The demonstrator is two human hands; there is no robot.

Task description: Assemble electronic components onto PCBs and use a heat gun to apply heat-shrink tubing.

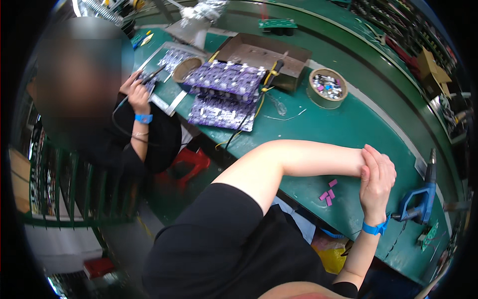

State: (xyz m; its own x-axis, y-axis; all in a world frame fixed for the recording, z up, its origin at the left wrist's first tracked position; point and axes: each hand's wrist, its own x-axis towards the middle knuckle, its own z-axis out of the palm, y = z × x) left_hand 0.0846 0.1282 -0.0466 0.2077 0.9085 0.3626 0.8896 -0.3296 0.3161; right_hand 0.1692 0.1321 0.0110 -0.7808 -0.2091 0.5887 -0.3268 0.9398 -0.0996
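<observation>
Right of centre in the frame, the left forearm lies level above the green bench, so that its end meets the right hand; the right hand, with a blue strap at its wrist, curves over that end with thumb and fingers partly bent — no tool or part shows in it, and how firmly it presses I cannot tell. The left hand is all or nearly all hidden there; whether it is open, or has hold of anything, cannot be told.

The small purple blocks lie loose just below the forearm, near the bench's front edge — probably set there for short reach; at the far right a blue pistol-shaped tool has its nozzle toward the top of the frame, which points it away from the person. In the upper right, a round tub walls in many small pieces, likely so they do not scatter; at upper centre, purple boards are layered, perhaps to save room; at upper left a co-worker's hand steadies a thin dark tool.
</observation>
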